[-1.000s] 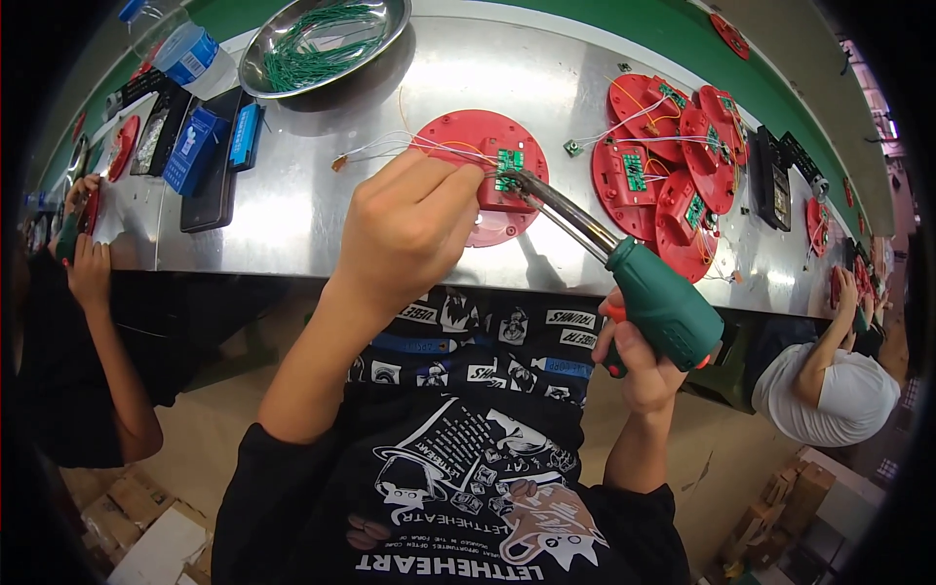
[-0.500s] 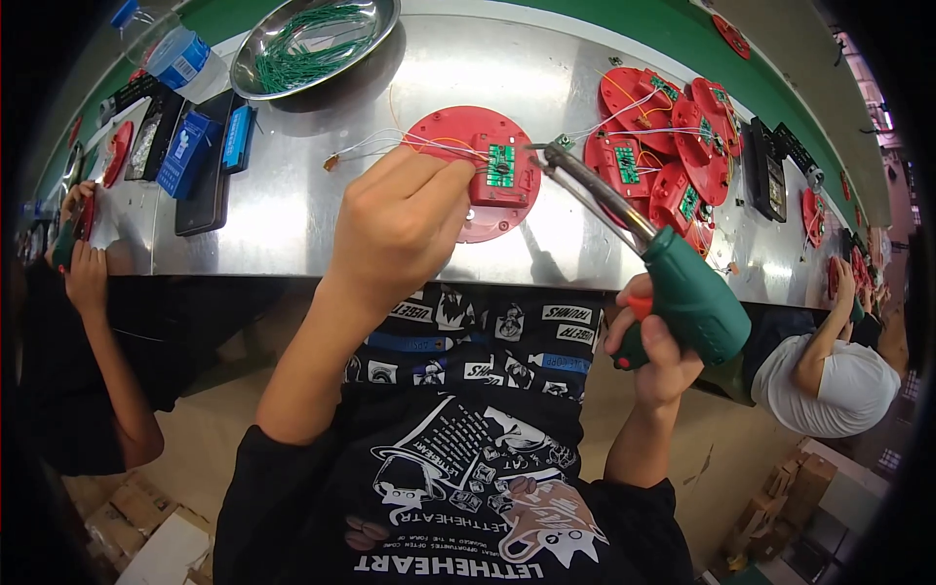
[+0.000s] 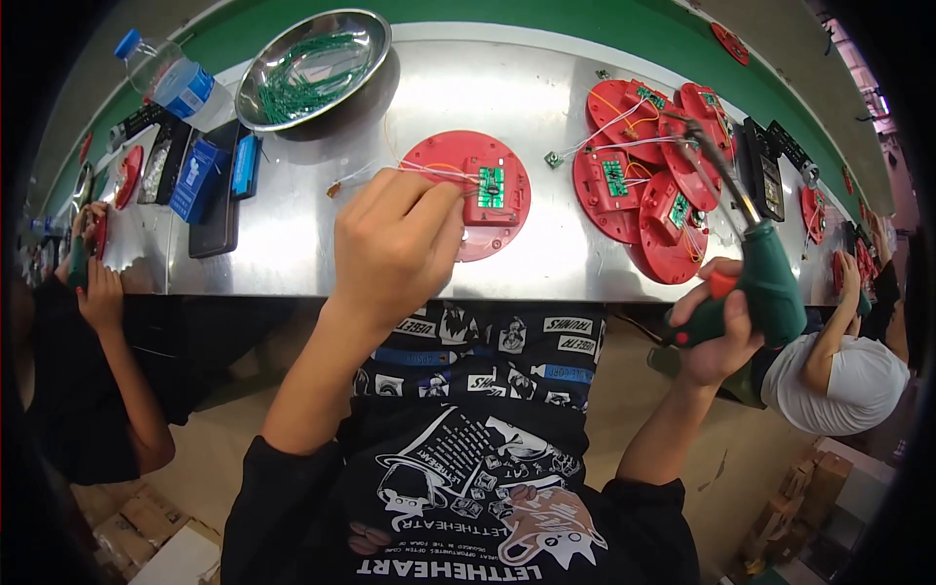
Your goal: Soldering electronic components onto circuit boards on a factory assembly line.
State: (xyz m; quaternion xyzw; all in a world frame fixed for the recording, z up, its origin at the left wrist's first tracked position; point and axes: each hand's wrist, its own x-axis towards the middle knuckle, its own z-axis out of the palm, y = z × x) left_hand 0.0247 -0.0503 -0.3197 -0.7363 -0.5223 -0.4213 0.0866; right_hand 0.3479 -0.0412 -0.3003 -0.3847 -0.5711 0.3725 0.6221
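A round red plastic disc [image 3: 448, 146] lies on the metal bench in front of me, with a small green circuit board [image 3: 491, 187] on its raised block. My left hand [image 3: 398, 234] is closed in a pinch at the board's left edge, on a thin wire [image 3: 466, 179]; its fingertips are partly hidden. More white and orange wires pass behind the knuckles to a small part at the left. A green soldering gun [image 3: 765, 283] with an orange trigger is gripped in my right hand [image 3: 720, 336]. Its metal tip [image 3: 682, 125] points up over the stacked red discs, apart from my disc.
Several wired red discs [image 3: 624, 210] lie heaped at the right. A steel bowl [image 3: 385, 49] of green wires stands at the back left, near a plastic bottle [image 3: 185, 90], a blue box [image 3: 198, 180] and a dark phone-like slab [image 3: 214, 229]. Co-workers sit on both sides.
The soldering gun has drawn away from the board, moving right over the disc heap. My left hand stays pinched by the board. The whole view has shifted slightly.
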